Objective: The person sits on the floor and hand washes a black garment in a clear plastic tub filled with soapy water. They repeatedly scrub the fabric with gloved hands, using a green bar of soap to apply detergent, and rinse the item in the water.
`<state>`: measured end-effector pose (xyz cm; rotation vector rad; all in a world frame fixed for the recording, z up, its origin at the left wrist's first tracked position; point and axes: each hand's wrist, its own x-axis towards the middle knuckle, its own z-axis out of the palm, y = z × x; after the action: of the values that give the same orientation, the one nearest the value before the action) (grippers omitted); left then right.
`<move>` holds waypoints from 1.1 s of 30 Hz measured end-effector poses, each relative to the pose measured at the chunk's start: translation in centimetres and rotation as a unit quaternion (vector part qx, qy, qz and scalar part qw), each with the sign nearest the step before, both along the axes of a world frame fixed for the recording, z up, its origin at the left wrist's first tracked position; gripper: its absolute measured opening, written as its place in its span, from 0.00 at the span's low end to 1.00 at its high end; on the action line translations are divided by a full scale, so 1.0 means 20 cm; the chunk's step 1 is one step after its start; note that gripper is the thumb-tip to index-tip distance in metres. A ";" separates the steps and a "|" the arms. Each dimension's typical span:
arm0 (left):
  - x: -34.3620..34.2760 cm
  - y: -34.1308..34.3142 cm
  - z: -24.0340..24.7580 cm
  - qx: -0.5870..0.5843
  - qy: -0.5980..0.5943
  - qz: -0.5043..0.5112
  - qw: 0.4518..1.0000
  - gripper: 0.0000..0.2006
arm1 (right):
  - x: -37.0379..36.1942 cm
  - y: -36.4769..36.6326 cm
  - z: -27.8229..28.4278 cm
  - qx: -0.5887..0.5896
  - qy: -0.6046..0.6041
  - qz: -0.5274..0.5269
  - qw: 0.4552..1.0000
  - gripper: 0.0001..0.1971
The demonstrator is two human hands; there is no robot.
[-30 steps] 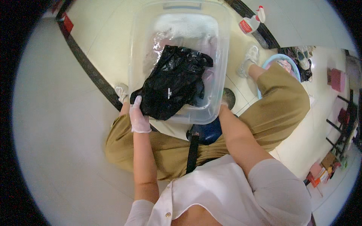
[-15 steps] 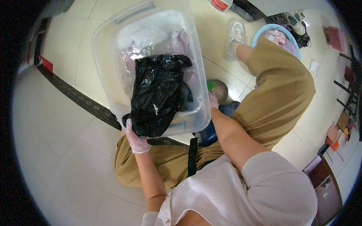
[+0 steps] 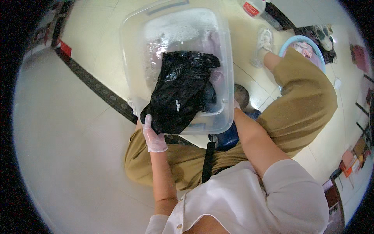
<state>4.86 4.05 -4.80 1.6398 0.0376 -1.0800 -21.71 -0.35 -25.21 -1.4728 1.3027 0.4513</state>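
A wet black garment [image 3: 180,93] is lifted over the near rim of a clear plastic tub [image 3: 132,46] that holds soapy water and a pale pink cloth. My left hand [image 3: 153,135], in a thin clear glove, grips the garment's lower left corner at the tub's near edge. My right hand [image 3: 236,104] is mostly hidden behind the tub's right near corner; only a bit of glove shows, and its grip cannot be made out. I sit low with the tub between my knees.
A light blue basin [image 3: 291,42] with pink cloth stands at the upper right beside my shoe [image 3: 263,43]. A white bottle with a red label [image 3: 252,7] sits at the top. A dark patterned strip [image 3: 97,90] crosses the tiled floor on the left.
The view has shifted, so the tub sits lower left in the picture. My left hand has stayed on the black garment's corner, which hangs a little further over the near rim.
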 end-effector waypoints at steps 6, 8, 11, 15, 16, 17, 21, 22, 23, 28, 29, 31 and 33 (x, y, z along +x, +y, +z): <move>-0.03 0.01 0.03 0.006 0.013 0.037 0.999 0.20 | -0.04 0.21 -0.59 -0.102 -0.032 0.169 0.980 0.21; -0.04 0.04 0.05 -0.017 -0.003 0.031 0.999 0.19 | -0.05 0.19 -0.61 -0.072 -0.040 0.042 0.996 0.20; -0.05 0.06 0.06 0.030 -0.086 0.008 0.996 0.25 | -0.11 0.16 -0.62 -0.024 -0.049 -0.152 0.987 0.20; -0.09 0.03 -0.02 0.052 -0.076 0.067 0.993 0.35 | -0.49 -0.05 -0.67 -0.022 0.093 -0.271 0.958 0.19; -0.11 0.00 -0.04 0.054 -0.062 0.069 0.994 0.35 | -0.70 -0.13 -0.70 -0.035 0.112 -0.367 0.923 0.19; -0.06 0.09 -0.07 0.039 -0.071 0.102 0.991 0.34 | -0.49 -0.21 -0.47 -0.150 0.144 -0.398 0.893 0.18; -0.08 0.15 0.00 0.089 -0.153 0.106 0.979 0.32 | -0.03 -0.51 0.59 -0.496 -0.003 -0.418 0.761 0.14; -0.08 0.16 -0.03 0.093 -0.165 0.114 0.975 0.29 | 0.06 -0.53 0.75 -0.477 -0.084 -0.376 0.790 0.14; -0.07 0.18 -0.11 0.100 -0.176 0.124 0.971 0.27 | 0.20 -0.50 0.86 -0.458 -0.155 -0.313 0.818 0.14; -0.10 0.12 -0.08 0.054 -0.141 0.115 0.982 0.23 | 0.87 -0.24 0.99 -0.279 -0.349 0.201 0.872 0.19; -0.11 0.15 -0.13 -0.001 -0.100 0.144 0.984 0.20 | 0.94 -0.12 0.87 -0.250 -0.359 0.224 0.871 0.21; -0.11 0.19 -0.13 -0.045 -0.068 0.203 0.976 0.18 | 1.00 0.00 0.77 -0.256 -0.370 0.272 0.851 0.24; -0.10 0.20 -0.07 -0.029 -0.076 0.226 0.971 0.19 | 1.02 0.03 0.79 -0.333 -0.363 0.322 0.808 0.26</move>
<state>2.92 8.03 -6.26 1.5567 0.2651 -0.6014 -1.27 0.24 -9.44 -2.3726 0.2879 -0.2102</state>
